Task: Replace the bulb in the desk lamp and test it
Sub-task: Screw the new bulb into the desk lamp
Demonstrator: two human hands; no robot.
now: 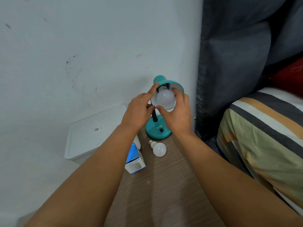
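A: What sits farthest left?

B: A white lidded bin (96, 133) against the wall, beside the wood-grain counter (164, 185). Next comes a blue and white bulb box (135, 159) lying on the counter's left edge, partly under the left forearm.

A: And the left hand?

B: The left hand (139, 110) is up at the teal desk lamp (158, 128). Its forefinger lies stretched along the left rim of the lamp shade (164, 80); the other fingers are curled loosely, clamped on nothing that I can see.

A: Where are the bulbs?

B: One white bulb (165, 97) sits in the shade's socket, facing the camera. A second bulb (158, 148) lies loose on the counter, just in front of the lamp's round base, screw cap pointing toward it.

A: The right hand?

B: The right hand (177, 114) cups the mounted bulb from the right, fingers (177, 94) and thumb spread around its globe. Whether they press it I cannot tell; the hand is blurred.

A: Further right?

B: A dark grey curtain (229, 79), then a bed (262, 136) with a striped cover.
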